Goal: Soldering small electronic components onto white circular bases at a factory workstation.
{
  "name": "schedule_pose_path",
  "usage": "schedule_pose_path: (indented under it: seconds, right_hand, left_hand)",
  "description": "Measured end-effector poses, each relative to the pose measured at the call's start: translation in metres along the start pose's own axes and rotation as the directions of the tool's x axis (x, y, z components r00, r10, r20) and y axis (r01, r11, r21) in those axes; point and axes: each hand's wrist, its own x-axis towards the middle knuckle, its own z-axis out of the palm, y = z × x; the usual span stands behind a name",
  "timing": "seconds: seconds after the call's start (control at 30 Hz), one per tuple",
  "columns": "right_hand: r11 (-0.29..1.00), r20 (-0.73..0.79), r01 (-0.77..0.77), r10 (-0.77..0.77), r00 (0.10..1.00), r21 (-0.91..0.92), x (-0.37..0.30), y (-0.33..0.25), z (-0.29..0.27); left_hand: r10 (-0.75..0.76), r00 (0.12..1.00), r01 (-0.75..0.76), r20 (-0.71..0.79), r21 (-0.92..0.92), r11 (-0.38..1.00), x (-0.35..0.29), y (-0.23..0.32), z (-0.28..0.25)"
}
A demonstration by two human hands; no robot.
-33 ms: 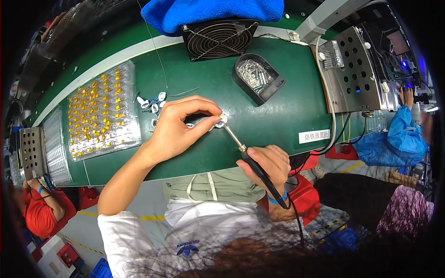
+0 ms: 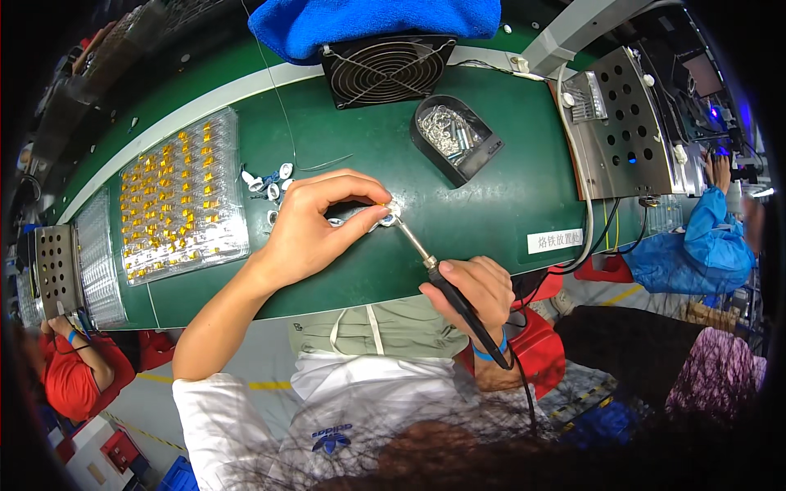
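Note:
My left hand (image 2: 315, 225) is closed in a pinch, thumb and forefinger gripping a small white part (image 2: 395, 211) just above the green bench. My right hand (image 2: 476, 288) wraps round the black handle of a soldering iron (image 2: 452, 296). Its metal shaft points up and left, and the tip meets the white part at my left fingertips; the exact contact is too small to make out. Beyond my left wrist lie several similar white-and-blue parts (image 2: 273, 190), one partly covered by the hand. A thin wire (image 2: 327, 162) trails near them.
To the left lies a clear plastic tray (image 2: 233, 233) of orange-yellow pieces. A black bin (image 2: 471, 168) of metal parts stands ahead, near a black fan (image 2: 389, 72) under a blue cloth (image 2: 385, 23). A perforated metal box (image 2: 626, 135) stands right. Other people sit at both sides.
My right hand and the soldering iron's handle have shifted very slightly to the right. My left hand and the white part look unmoved.

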Motion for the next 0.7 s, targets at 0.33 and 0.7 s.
schedule_pose_path:
  seconds: [0.33,0.7]
  right_hand:
    - [0.999,-0.04,-0.032,0.032,0.999,0.016,-0.0017,-0.0003,-0.0061]
    - [0.998,0.033,-0.038,0.037,0.999,0.055,-0.0009,0.0008,-0.0044]
  left_hand:
    - [-0.05,0.998,0.053,0.029,-0.142,0.988,-0.0014,0.0012,0.0009]
    - [-0.071,0.994,0.082,0.078,-0.145,0.986,0.0001,0.0019,-0.0019]
